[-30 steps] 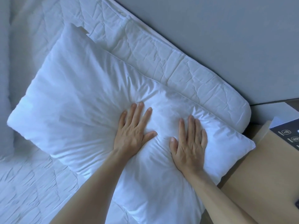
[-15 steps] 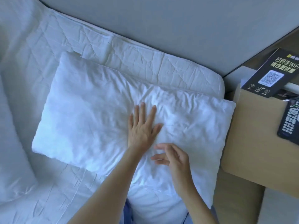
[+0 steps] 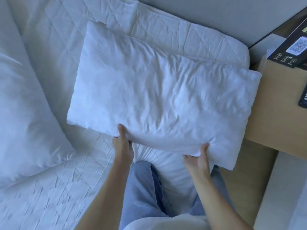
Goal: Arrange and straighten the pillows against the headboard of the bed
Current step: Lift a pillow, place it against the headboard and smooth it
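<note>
Nearest the camera, a knee in pale blue trousers (image 3: 144, 188) rests on the bed (image 3: 54, 188), just below the near edge of the white pillow (image 3: 159, 97). Both bare forearms reach up to that edge. The left hand (image 3: 122, 143) is clamped on the pillow's near edge left of its middle, thumb pressed on top and the fingers tucked out of sight beneath. The right hand (image 3: 197, 157) is clamped on the same edge closer to the pillow's near right corner, thumb on top, fabric bunched in its grasp. The pillow lies flat and crumpled on the bed, slightly skewed, its right end overhanging the bed toward the wooden nightstand (image 3: 272, 113) that stands just right of it. A second pillow (image 3: 25, 117) lies well to the left of the held one. Beyond the pillow's far edge runs a bare strip of quilted mattress pad (image 3: 166, 32), and past that the grey headboard (image 3: 216, 14); the pillow does not touch it. A black card with a QR code (image 3: 292, 48) stands on the nightstand, to the pillow's far right.
</note>
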A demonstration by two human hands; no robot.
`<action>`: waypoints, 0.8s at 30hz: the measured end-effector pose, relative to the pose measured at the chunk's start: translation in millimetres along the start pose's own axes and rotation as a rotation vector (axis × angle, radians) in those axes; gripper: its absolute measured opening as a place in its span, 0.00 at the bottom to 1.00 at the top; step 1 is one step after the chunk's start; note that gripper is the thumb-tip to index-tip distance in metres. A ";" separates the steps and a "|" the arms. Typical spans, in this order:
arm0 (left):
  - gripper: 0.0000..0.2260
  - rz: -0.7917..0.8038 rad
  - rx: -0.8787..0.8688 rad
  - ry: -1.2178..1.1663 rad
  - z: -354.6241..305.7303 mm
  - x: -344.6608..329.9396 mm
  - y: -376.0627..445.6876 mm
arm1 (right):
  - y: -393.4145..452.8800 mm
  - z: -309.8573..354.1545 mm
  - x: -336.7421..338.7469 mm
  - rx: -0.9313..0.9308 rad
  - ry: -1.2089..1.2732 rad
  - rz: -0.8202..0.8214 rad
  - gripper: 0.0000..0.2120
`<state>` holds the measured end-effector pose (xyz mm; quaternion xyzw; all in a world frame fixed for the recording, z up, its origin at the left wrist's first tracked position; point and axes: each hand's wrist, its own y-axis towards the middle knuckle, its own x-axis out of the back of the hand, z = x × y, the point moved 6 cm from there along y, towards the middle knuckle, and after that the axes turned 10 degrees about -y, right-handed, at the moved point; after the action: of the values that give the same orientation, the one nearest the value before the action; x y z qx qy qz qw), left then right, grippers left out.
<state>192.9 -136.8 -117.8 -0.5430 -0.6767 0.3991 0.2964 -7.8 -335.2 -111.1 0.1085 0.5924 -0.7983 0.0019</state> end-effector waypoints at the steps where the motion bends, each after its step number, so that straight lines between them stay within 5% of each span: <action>1: 0.37 0.061 0.011 -0.017 -9.0 -6.4 9.5 | -0.3 0.8 -3.2 0.022 0.017 -0.005 0.25; 6: 0.20 0.149 -0.024 -0.188 -37.3 -25.5 18.0 | -16.8 8.4 -33.2 0.061 0.022 0.021 0.14; 11: 0.22 0.156 -0.172 -0.277 -86.6 -53.8 -11.8 | -60.1 67.8 -53.6 0.288 -0.135 -0.289 0.16; 18: 0.21 0.316 -0.555 -0.281 -199.7 -183.2 -132.3 | -137.7 197.7 -119.5 0.632 -0.111 -0.212 0.16; 22: 0.08 0.384 -0.576 -0.202 -234.1 -264.1 -177.4 | -161.2 276.6 -151.1 0.819 -0.087 -0.240 0.11; 24: 0.12 0.359 -0.586 -0.160 -236.8 -295.0 -188.5 | -169.6 313.6 -159.2 0.881 -0.076 -0.259 0.09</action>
<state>365.7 -389.0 173.9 -0.6823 -0.6775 0.2748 -0.0010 71.7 -601.4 163.3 -0.0055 0.2047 -0.9711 -0.1225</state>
